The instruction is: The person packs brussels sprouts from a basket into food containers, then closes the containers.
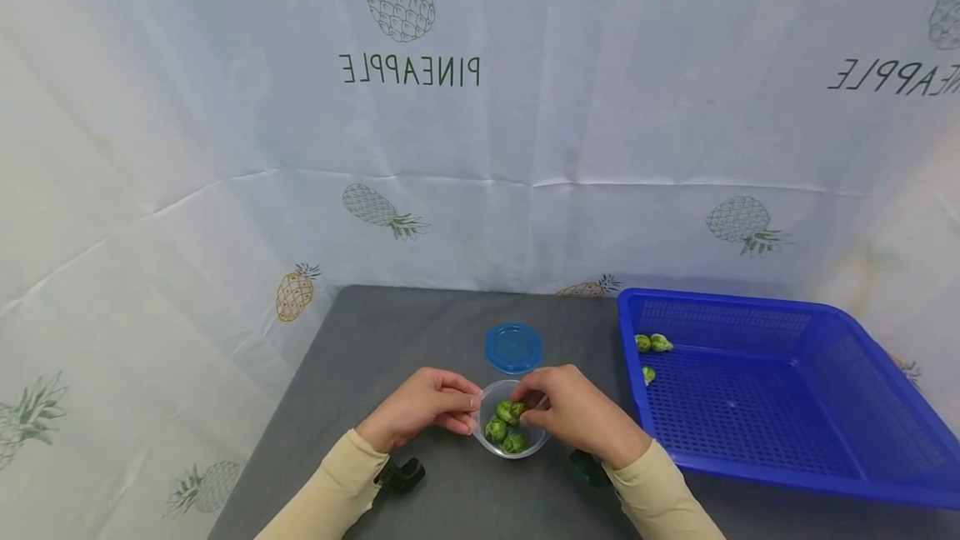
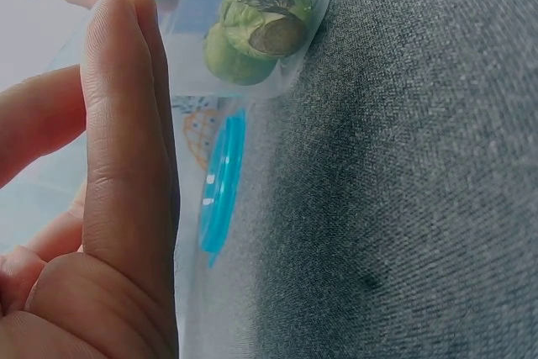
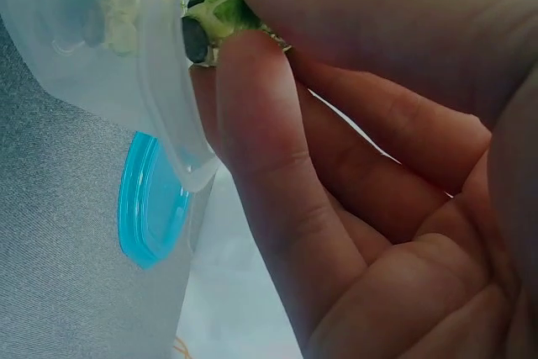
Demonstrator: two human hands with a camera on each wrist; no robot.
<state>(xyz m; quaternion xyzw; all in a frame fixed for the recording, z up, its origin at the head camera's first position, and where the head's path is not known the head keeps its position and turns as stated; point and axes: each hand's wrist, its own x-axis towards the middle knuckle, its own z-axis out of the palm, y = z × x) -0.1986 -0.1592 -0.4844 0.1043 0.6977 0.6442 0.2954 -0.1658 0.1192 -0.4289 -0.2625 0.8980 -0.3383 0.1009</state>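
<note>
A clear round plastic container point(image 1: 534, 442) stands on the table in the head view, with several green Brussels sprouts point(image 1: 496, 430) inside. My left hand point(image 1: 423, 407) pinches its rim from the left between thumb and fingers. Over the container's right side, my right hand point(image 1: 577, 411) holds one Brussels sprout point(image 3: 225, 7) between thumb and fingertips, right at the rim in the right wrist view. Through the clear wall, sprouts point(image 2: 267, 18) show in the left wrist view. Just behind the container lies a blue lid point(image 1: 513, 348), flat on the table.
To the right sits a large blue plastic basket point(image 1: 735, 469) with three Brussels sprouts point(image 1: 660, 343) near its left wall. Grey cloth covers the table point(image 1: 405, 323). A white curtain point(image 1: 480, 132) printed with pineapples hangs behind and at the sides.
</note>
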